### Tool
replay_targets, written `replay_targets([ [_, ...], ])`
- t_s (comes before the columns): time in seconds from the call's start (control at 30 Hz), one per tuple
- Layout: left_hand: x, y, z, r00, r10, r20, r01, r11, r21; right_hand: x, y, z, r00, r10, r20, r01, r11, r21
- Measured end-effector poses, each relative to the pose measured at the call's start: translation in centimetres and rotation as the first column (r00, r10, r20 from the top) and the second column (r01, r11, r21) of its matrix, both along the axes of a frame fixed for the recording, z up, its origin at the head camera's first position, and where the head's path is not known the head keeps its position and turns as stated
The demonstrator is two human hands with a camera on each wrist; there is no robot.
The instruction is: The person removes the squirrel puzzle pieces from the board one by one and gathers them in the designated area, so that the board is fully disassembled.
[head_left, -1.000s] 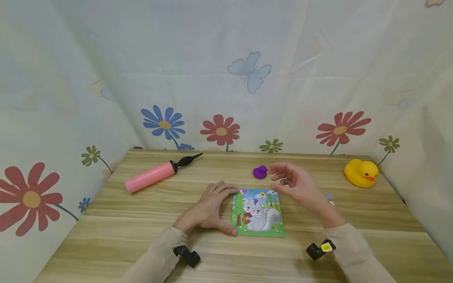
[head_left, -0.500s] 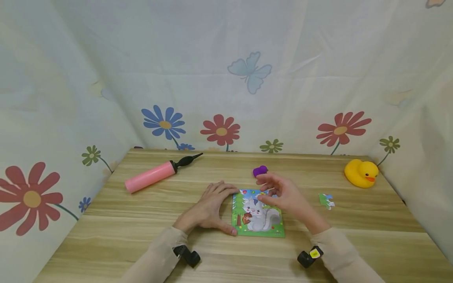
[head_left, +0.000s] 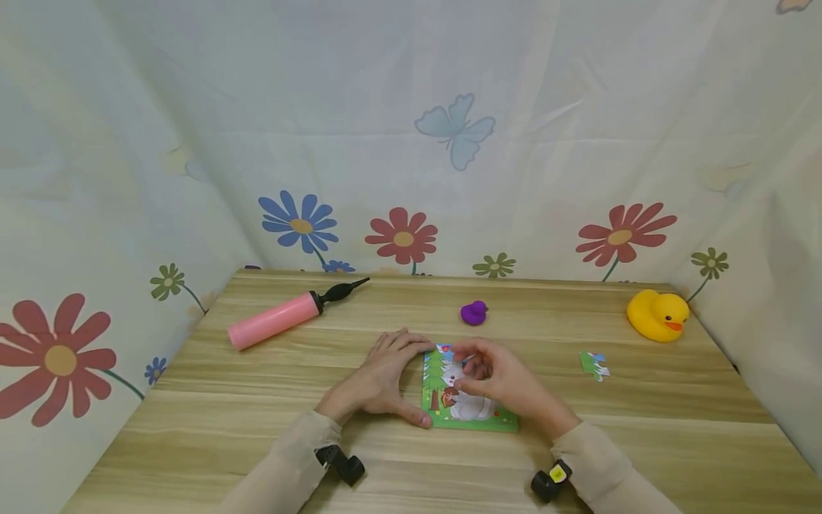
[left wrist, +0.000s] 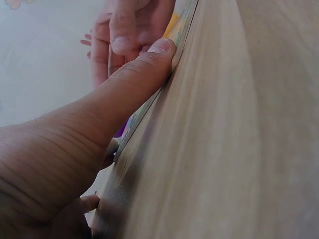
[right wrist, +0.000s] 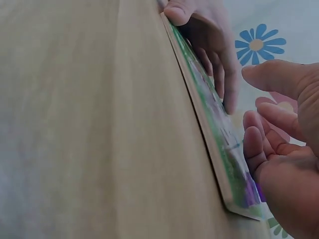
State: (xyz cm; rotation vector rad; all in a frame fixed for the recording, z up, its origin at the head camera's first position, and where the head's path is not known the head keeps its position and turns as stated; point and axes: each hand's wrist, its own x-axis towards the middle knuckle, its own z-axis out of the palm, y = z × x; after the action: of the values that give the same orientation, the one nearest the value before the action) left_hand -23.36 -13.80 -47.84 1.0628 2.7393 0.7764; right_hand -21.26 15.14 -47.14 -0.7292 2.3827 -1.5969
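A jigsaw puzzle with a squirrel picture lies flat on the wooden table in the head view. My left hand spans its left side, fingertips at the far corner and thumb pressing the near corner. The left wrist view shows that thumb along the board's edge. Over the upper right of the picture hovers my right hand, covering part of the squirrel. Its thumb and index finger stand apart in the right wrist view, the other fingers loosely bent, with nothing between them.
A loose puzzle piece lies to the right of the board. Behind the board sits a small purple duck, and a yellow rubber duck stands far right. At the back left lies a pink hand pump. A flowered curtain encloses the table.
My right hand has moved left and down over the puzzle, uncovering the loose piece and the purple duck. The left hand has stayed at the board's left side.
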Motion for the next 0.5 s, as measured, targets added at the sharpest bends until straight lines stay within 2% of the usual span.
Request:
replay_targets([
  [0.23, -0.01, 0.00, -0.05, 1.000, -0.003, 0.004, 0.003, 1.000, 0.006, 0.05, -0.23, -0.40, 1.000, 0.000, 0.006, 0.000, 0.999, 0.051],
  [0.5, -0.04, -0.01, -0.08, 1.000, -0.010, -0.008, 0.010, 1.000, 0.013, 0.30, -0.59, -0.27, 0.999, -0.007, -0.039, 0.011, 0.995, 0.100],
])
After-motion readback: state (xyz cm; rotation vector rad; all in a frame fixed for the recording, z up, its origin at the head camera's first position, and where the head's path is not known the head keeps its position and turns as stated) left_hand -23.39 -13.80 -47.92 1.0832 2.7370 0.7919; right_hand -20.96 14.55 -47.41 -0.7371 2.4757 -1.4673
